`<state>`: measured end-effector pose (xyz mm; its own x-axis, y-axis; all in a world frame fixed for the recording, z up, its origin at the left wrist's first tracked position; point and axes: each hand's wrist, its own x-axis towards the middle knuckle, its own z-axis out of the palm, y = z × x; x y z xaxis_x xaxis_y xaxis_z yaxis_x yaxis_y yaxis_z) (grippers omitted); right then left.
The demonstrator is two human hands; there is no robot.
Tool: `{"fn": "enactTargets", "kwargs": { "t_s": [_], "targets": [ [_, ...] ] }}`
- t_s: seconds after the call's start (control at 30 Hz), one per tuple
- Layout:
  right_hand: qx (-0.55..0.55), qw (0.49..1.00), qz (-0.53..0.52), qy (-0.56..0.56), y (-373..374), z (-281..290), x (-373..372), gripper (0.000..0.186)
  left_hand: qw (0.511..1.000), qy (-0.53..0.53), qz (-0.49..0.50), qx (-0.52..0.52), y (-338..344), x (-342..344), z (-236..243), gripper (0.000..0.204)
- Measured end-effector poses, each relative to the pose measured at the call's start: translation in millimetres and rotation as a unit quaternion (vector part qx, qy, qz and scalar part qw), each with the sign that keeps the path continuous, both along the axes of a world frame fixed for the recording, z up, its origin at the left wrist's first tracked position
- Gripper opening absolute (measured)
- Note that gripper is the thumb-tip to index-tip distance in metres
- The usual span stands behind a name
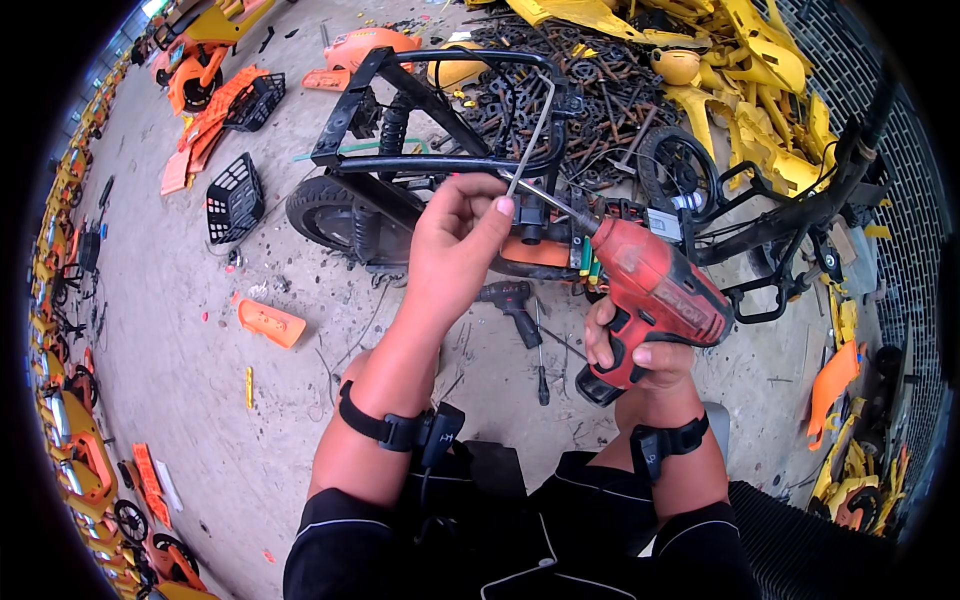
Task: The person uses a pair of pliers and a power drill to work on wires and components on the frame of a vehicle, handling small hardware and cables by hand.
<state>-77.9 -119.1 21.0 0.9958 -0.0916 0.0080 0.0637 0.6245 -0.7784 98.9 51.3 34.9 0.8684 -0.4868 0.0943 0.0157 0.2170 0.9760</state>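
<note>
My right hand (pixel 655 362) is wrapped round the grip of a red and black cordless drill (pixel 660 285). Its long thin bit (pixel 563 207) points up and left toward the black scooter frame (pixel 440 164). My left hand (pixel 450 240) pinches a thin metal rod (pixel 533 140) between thumb and fingers. The rod slants up across the frame's loop and looks bent near its top. Where the bit's tip ends is hard to make out near my left fingers. Under the frame show a rear wheel (pixel 325 215) and an orange part (pixel 537 252).
A second drill (pixel 515 308) and a screwdriver (pixel 542 370) lie on the floor before me. Behind the frame is a heap of rusty metal parts (pixel 610 100), with yellow plastic panels (pixel 760 100) at far right. Black baskets (pixel 235 200) and an orange panel (pixel 270 322) lie left.
</note>
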Motion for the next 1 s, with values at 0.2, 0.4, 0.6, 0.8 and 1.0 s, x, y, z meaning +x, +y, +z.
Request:
{"fn": "enactTargets", "kwargs": {
  "t_s": [0.2, 0.4, 0.6, 0.8, 1.0],
  "targets": [
    [0.013, 0.998, 0.057, -0.023, -18.1, 8.2, -17.5, 0.058, 0.985, 0.004, -0.161, -0.053, 15.5, -10.3, 21.7, 0.075],
    [0.023, 0.996, 0.081, -0.029, -27.1, 10.6, -27.3, 0.056, 0.980, -0.031, -0.189, -0.053, 12.3, -15.9, 22.7, 0.079],
    [0.007, 0.998, 0.057, 0.011, -28.8, 15.3, -39.8, 0.056, 0.967, -0.010, -0.250, -0.040, 13.4, -19.4, 29.0, 0.063],
    [0.024, 0.999, 0.036, 0.002, -28.9, 20.9, -46.4, 0.063, 0.977, 0.036, -0.203, -0.063, 0.0, -21.5, 24.0, 0.065],
    [0.049, 0.997, 0.064, -0.008, -37.0, 16.9, -52.4, 0.069, 0.943, 0.098, -0.295, -0.117, -4.1, -27.3, 21.6, 0.068]
  ]
}}
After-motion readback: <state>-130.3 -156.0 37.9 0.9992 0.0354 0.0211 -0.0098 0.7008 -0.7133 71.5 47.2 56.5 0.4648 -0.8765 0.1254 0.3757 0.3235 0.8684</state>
